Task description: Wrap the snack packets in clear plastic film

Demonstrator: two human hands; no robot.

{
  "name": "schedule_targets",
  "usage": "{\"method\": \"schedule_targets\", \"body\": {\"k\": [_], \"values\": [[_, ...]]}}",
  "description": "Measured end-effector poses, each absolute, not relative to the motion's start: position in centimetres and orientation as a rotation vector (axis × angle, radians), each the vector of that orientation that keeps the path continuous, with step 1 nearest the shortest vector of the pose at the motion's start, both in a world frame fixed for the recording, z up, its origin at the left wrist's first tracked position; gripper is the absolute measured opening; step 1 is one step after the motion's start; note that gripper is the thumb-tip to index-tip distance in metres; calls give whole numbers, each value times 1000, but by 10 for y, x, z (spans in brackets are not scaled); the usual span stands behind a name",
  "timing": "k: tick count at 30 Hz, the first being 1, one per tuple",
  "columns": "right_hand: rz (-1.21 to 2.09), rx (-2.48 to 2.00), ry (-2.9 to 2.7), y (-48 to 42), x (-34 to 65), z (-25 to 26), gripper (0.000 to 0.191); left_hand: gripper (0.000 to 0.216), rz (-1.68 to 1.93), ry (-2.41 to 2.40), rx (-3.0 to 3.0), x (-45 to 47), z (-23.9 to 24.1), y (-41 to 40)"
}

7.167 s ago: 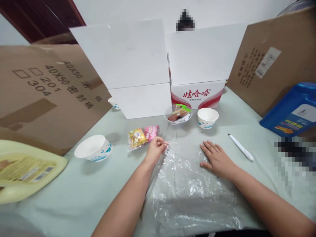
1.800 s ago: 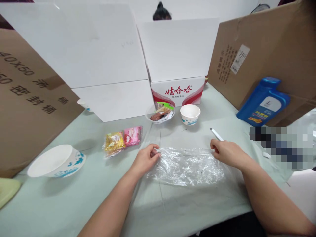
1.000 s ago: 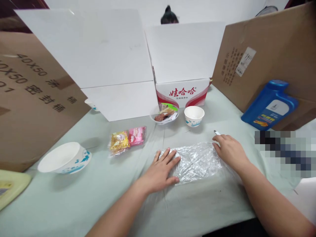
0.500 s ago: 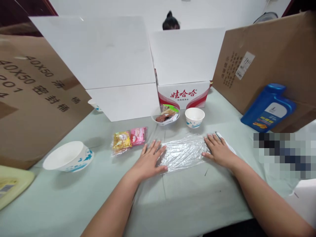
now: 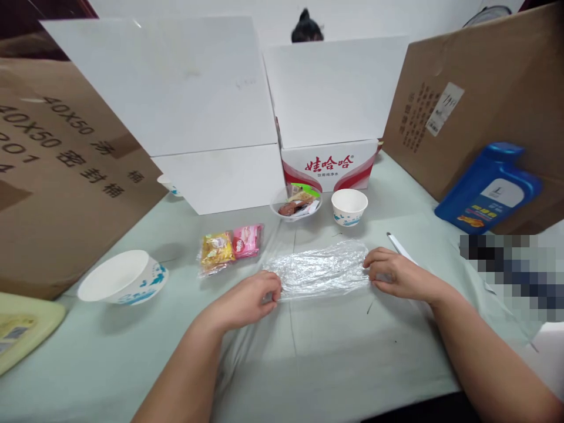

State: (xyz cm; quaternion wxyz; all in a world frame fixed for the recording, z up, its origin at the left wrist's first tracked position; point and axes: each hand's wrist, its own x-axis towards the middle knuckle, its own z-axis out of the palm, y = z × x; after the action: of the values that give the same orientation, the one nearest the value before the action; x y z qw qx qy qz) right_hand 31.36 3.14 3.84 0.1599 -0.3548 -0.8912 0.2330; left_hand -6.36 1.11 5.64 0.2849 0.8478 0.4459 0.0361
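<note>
Where palms lay flat before, left hand (image 5: 247, 299) grip pinches plastic film (image 5: 319, 269) | right hand (image 5: 396, 275) grip likewise

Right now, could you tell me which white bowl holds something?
The middle bowl by the red-printed carton: it holds snacks; the small bowl beside it and big left bowl look empty.

Left hand (image 5: 249, 298) and right hand (image 5: 393, 274) pinch opposite ends of folded plastic bag (image 5: 319, 271) on table (image 5: 132, 364); snack packets (image 5: 230, 249) nearby.
</note>
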Motion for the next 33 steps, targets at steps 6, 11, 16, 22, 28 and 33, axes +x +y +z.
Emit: {"method": "schedule_targets", "body": {"k": [6, 11, 16, 22, 28, 33], "values": [[947, -1374, -2282, 25, 310, 40, 8, 7, 329, 1362, 2005, -78, 44, 24], [668, -1709, -2158, 34, 297, 23, 9, 10, 464, 1683, 1959, -64, 25, 35], [274, -1888, -2204, 36, 282, 12, 15, 10, 291, 1941, 2093, -49, 24, 35], [-67, -1945, -2213, 36, 281, 2, 24, 17, 65, 2292, 2117, -41, 31, 26], [2, -1261, -2380, 32, 276, 5, 27, 27, 312, 1946, 2520, -18, 31, 7], [223, -1265, -2510, 36, 289, 8, 29, 30, 68, 1918, 2393, -20, 23, 10]]}}
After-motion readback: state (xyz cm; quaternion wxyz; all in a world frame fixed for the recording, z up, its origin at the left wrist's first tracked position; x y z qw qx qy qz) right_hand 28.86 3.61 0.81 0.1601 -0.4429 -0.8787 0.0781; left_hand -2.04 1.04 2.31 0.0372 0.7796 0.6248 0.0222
